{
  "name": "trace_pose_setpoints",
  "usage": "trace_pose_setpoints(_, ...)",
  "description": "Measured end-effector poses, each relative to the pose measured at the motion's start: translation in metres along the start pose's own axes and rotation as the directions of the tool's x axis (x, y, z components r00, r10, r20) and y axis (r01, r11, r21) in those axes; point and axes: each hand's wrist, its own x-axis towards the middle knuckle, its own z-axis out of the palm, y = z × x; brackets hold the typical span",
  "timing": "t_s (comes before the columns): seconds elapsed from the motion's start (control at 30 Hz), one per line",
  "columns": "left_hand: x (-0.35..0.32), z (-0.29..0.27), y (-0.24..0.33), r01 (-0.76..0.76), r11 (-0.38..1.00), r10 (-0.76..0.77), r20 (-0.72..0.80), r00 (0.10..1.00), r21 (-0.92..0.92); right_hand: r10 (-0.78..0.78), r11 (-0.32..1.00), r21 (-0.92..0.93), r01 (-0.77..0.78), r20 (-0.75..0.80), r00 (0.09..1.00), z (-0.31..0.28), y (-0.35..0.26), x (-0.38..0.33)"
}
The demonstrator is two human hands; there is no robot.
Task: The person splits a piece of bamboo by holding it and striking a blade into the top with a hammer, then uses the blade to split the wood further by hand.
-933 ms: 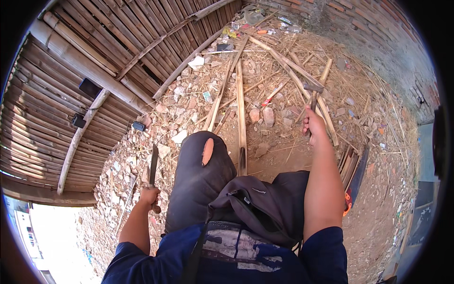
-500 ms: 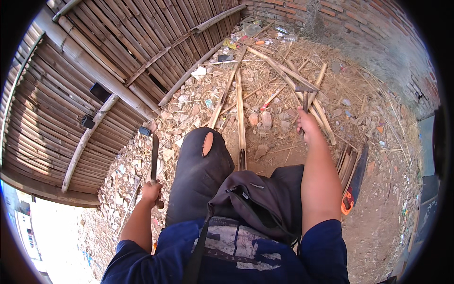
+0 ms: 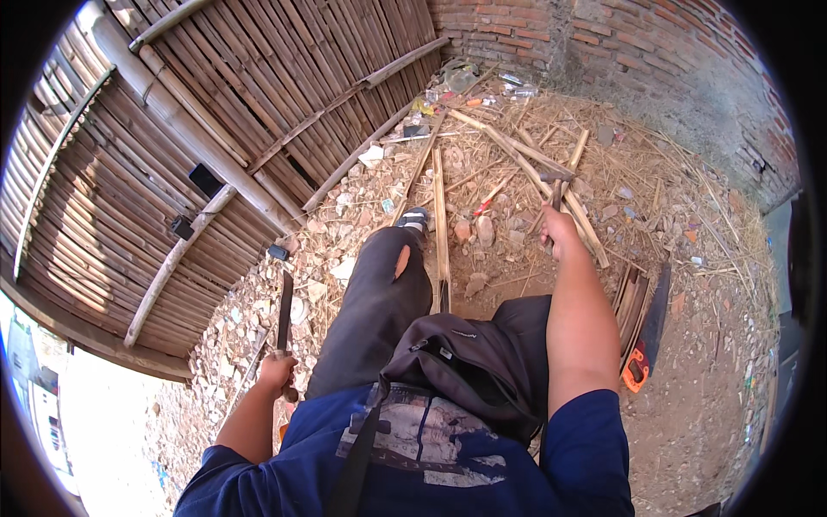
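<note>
Bamboo fence [image 3: 215,112] left — brick wall [image 3: 655,52] perhaps ahead.

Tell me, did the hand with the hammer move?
Yes. The right hand with the hammer dropped toward the bamboo sticks lying on the ground.

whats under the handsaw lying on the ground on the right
The handsaw, with its orange handle, lies on bare dirt and bits of straw, its blade beside a small stack of flat bamboo slats. Whatever sits directly beneath the blade is covered and cannot be seen.

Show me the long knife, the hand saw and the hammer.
long knife [image 3: 284,302], head view, middle of the dark blade.
hand saw [image 3: 636,372], head view, orange handle.
hammer [image 3: 555,177], head view, dark head above the right hand.
</note>
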Motion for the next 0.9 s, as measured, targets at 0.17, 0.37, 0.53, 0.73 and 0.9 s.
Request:
trace_pose_setpoints(0.17,0.006,-0.004,0.017,-0.036,0.998,0.035,-0.033,0.999,-0.050,0.001,0.994,-0.107,-0.003,-0.016,1.000,0.002,-0.001,-0.009)
trace_pose_setpoints(0.37,0.009,-0.008,0.073,-0.240,0.969,0.234,-0.110,0.966,-0.054,-0.112,0.990,-0.083,0.110,-0.023,0.993,0.024,-0.015,-0.017)
trace_pose_setpoints(0.53,0.020,0.021,0.164,-0.430,0.883,0.411,-0.131,0.902,-0.188,-0.119,0.929,-0.350,0.118,0.019,0.993,0.028,-0.012,-0.021)
trace_pose_setpoints(0.73,0.051,0.112,0.289,-0.480,0.731,0.535,-0.029,0.844,-0.486,-0.103,0.734,-0.666,0.129,0.078,0.992,0.059,0.007,-0.005)
trace_pose_setpoints(0.9,0.105,0.209,0.372,-0.422,0.615,0.554,-0.016,0.832,-0.666,-0.205,0.422,-0.842,0.335,0.272,0.940,0.106,0.055,0.060)
